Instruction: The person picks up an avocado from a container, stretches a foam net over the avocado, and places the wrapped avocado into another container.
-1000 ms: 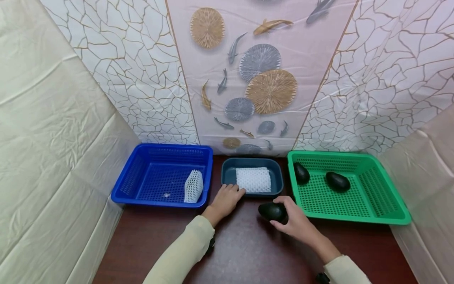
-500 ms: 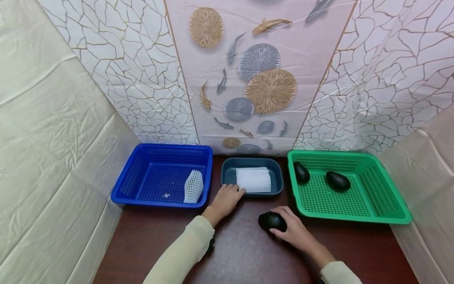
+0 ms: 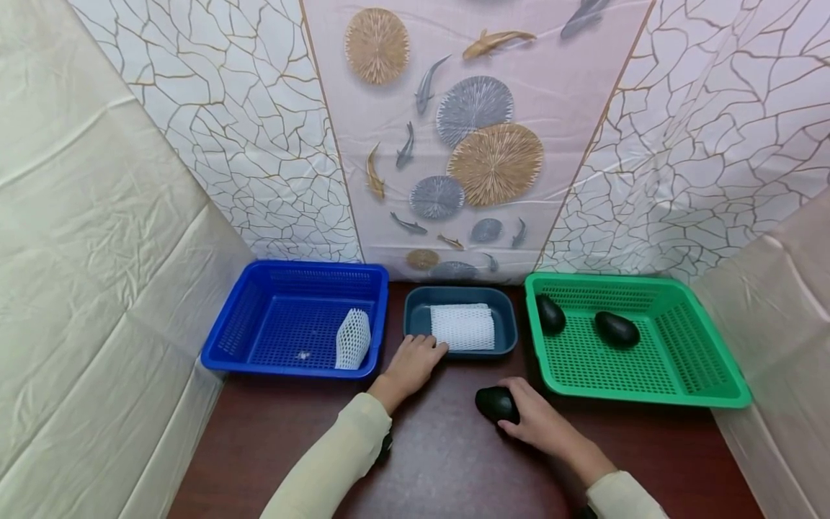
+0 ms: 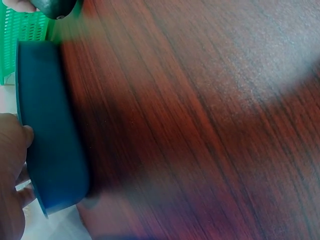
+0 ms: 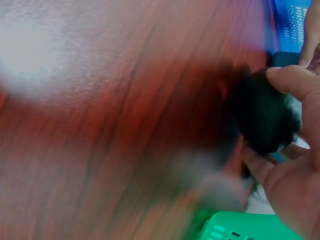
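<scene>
A dark avocado (image 3: pixel 496 405) is in the grip of my right hand (image 3: pixel 541 420), just above or on the table in front of the small tray. The right wrist view shows thumb and fingers around the avocado (image 5: pixel 265 112). My left hand (image 3: pixel 413 364) holds the front left corner of the dark teal tray (image 3: pixel 509 344); in the left wrist view its thumb lies over the rim of the tray (image 4: pixel 50 125). White foam net sleeves (image 3: pixel 462 327) lie stacked flat in the tray. Some fingers of the left hand are hidden.
At left stands a blue basket (image 3: pixel 292 369) holding an upright white foam net (image 3: pixel 353 339). A green basket (image 3: pixel 648 393) at right contains one avocado (image 3: pixel 550 315) against its left wall and another avocado (image 3: pixel 617 329) near its middle. Fabric walls close off the back and sides.
The right hand has lowered the avocado toward the table and drawn it slightly nearer to me. The left hand stays at the tray's corner.
</scene>
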A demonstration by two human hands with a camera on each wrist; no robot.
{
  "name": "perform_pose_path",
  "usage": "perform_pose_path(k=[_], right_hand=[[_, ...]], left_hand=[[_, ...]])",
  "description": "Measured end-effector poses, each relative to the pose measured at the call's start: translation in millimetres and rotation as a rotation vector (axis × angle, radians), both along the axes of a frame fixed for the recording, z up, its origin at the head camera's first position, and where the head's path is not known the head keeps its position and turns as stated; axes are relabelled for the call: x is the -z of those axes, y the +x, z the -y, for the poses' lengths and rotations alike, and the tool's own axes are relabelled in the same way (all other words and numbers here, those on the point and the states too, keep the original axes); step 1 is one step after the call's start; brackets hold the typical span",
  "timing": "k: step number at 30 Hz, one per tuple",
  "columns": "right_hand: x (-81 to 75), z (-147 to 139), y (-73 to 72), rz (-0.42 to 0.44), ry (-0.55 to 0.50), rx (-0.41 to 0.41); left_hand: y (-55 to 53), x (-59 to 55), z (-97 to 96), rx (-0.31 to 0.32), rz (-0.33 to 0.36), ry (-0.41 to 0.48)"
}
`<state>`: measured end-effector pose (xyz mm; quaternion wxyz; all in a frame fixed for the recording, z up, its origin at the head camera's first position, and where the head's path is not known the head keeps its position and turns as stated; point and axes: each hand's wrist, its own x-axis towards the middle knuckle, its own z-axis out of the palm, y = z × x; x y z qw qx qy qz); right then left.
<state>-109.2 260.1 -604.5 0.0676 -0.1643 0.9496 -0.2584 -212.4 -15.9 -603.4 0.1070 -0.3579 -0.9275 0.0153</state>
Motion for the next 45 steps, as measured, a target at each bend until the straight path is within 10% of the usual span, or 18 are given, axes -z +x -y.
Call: perform_pose_path(k=[31, 45], right_hand=[[-2.3, 9.0, 2.5, 0.081, 0.079, -0.012], [-38.6, 6.0, -1.3, -0.011, 0.039, -0.038]], left_hand=[[0.8, -0.3, -1.3, 0.011, -0.063, 0.059], [-19.0, -32.3, -16.5, -0.031, -0.003, 0.094]])
